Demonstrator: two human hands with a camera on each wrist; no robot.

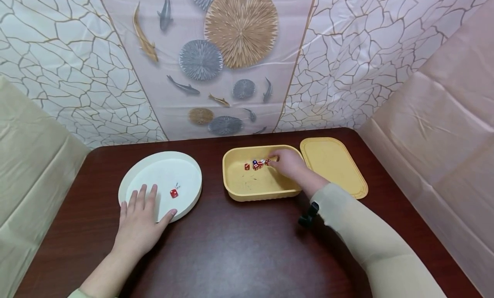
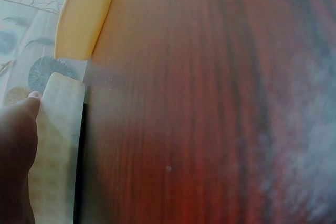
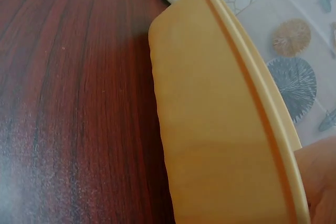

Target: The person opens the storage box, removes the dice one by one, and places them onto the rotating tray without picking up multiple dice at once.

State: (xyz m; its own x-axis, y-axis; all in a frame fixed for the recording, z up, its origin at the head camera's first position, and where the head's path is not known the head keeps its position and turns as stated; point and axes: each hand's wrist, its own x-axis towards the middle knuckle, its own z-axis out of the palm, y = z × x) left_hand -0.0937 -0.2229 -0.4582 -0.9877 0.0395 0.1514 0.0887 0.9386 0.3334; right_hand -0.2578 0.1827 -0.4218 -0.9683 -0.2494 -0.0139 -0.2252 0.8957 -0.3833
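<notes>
On the left, my left hand point(image 1: 137, 223) lies with fingers spread over the near rim of a round white tray point(image 1: 196, 199). A red die point(image 1: 174, 193) and small white dice point(image 1: 177, 186) sit inside that tray, right of the fingertips. My right hand point(image 1: 287, 163) reaches over the right side of a yellow box point(image 1: 262, 195), thumb and index finger pinching a red die point(image 1: 268, 162). Left of those fingertips is a small cluster of red, blue and white dice, with one red die point(image 1: 247, 166) set apart. The right wrist view shows mostly the box's outer wall point(image 3: 215, 103).
A yellow lid point(image 1: 332, 165) lies flat to the right of the box, under the right forearm's far side. Everything stands on a dark brown table point(image 1: 231, 246). Behind it hangs a patterned cloth point(image 1: 231, 88), with plain cloth walls at both sides.
</notes>
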